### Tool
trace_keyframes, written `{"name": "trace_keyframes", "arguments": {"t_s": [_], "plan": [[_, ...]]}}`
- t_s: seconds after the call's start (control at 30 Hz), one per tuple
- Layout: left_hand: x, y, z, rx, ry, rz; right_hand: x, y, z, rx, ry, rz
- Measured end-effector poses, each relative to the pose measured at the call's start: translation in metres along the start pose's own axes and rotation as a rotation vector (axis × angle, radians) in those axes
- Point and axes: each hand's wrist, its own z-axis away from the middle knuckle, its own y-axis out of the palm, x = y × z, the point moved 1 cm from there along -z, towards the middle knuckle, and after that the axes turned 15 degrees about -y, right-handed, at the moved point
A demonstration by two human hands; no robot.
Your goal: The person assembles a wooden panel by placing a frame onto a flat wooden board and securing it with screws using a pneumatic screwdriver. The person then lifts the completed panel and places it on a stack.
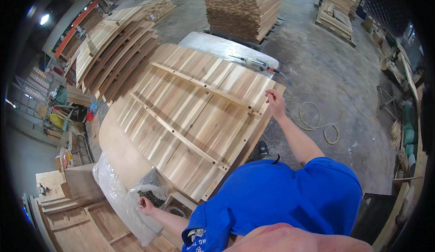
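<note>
A large slatted wood panel (190, 109) lies in front of me, with one long batten (199, 83) across its far part and another batten (174, 135) nearer. Dark holes or fittings dot the battens and the panel's near edge strip. My right hand (275, 103) is at the panel's right corner, its fingers curled together; anything in them is too small to make out. At lower left, my left hand (146, 206) is beside a clear plastic bag (153, 179) of small dark hardware (154, 197), fingers closed and their contents hidden. A small wooden box (176, 203) stands next to that forearm.
Driver-like tools (254, 64) lie on a plastic-wrapped board (213, 44) beyond the panel. Stacked boards (242, 9) stand farther back, and curved panels (120, 48) are piled at left. A hose (312, 124) coils on the floor at right. Plastic sheeting (111, 184) hangs at lower left.
</note>
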Motion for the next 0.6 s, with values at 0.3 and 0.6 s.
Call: {"name": "trace_keyframes", "arguments": {"t_s": [0.3,0.6], "plan": [[0.056,0.0,0.006,0.195,0.109,-0.136,-0.079,-0.055,-0.082,-0.258,0.182,-0.092],[0.211,-0.034,0.004,0.331,-0.445,-0.501,-0.204,-0.088,-0.136,-0.118,0.734,-0.093]]}}
